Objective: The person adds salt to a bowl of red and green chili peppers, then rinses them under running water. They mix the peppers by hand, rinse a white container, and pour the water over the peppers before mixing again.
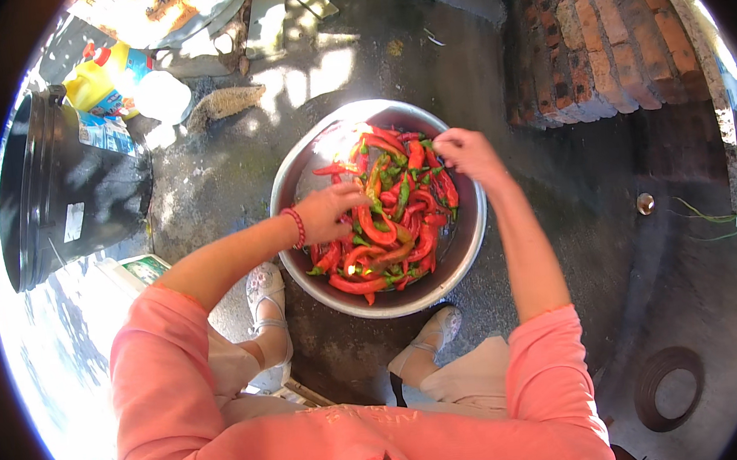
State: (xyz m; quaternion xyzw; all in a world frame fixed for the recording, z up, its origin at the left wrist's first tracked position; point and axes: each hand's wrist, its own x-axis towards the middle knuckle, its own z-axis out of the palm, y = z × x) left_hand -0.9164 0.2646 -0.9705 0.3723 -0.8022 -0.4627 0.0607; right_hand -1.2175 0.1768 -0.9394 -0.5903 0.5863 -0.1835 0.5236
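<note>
A wide metal basin [465, 249] on the wet ground before me holds many red chili peppers [378, 229], some partly green, with green stems. My left hand [330, 211], a red bead bracelet [296, 227] at its wrist, reaches over the left side of the heap. Its fingers are spread above the peppers, and its fingertips are close to or touching them. At the upper right of the basin is my right hand [464, 151], its fingers curled in near a green pepper stem. Whether it pinches anything is hidden by the fingers.
To the left lie a black lidded bucket [84, 192], a yellow jug [102, 82] and a dried loofah [225, 105]. A brick structure [592, 41] rises at upper right. A round ring [669, 388] sits at lower right. My shoes [267, 295] flank the basin's near side.
</note>
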